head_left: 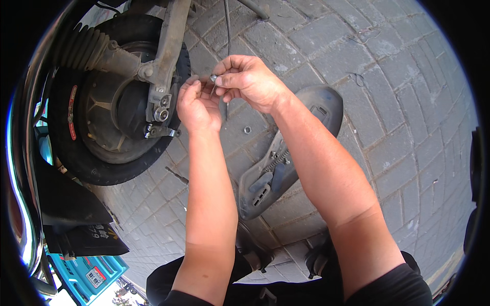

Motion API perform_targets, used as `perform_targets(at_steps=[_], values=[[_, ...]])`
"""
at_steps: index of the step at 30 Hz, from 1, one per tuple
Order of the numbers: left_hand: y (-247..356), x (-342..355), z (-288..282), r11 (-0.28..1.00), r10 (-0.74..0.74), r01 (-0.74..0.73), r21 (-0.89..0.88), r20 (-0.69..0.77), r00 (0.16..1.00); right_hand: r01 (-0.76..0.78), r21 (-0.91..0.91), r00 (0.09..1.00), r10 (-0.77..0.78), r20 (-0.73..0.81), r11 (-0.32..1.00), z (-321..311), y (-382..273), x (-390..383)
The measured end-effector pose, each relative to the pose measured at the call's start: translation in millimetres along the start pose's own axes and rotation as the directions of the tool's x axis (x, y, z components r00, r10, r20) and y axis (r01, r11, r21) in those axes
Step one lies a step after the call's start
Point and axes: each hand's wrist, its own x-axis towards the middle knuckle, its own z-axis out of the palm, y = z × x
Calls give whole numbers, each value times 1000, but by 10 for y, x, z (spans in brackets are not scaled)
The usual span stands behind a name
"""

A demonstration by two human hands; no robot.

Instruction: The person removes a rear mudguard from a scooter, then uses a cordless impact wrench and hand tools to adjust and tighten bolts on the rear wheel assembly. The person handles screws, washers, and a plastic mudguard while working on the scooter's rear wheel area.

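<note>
My right hand [252, 81] pinches a small shiny metal nut [213, 78] between thumb and forefinger. Close against it, my left hand [198, 104] has its fingers curled in; a thin dark strand runs down between the two hands, and what the left fingertips grip is partly hidden. Just left of my hands stands a scooter wheel [109, 102] with a black tyre and a hub, beside a grey metal swing arm [171, 46]. A bolt end [161, 114] and a small metal lever [162, 132] sit on the arm's lower end.
On the paving lie a metal ring [247, 130], a dark slim tool [176, 176] and a black plastic cover [332, 104] with a spring [275, 162] and small parts on it. A black cable [227, 30] hangs behind my hands. A turquoise box [84, 273] stands lower left.
</note>
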Motion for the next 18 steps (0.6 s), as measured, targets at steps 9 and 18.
perform_targets(at_steps=[9,18], values=[[-16,419,-107,932,-45,76,-355,95,994,-19,-236,987,-19,-158,972,199,-31,561],[95,429,36,894,106,-35,-447,134,985,-17,-217,983,-23,-183,976,524,-13,994]])
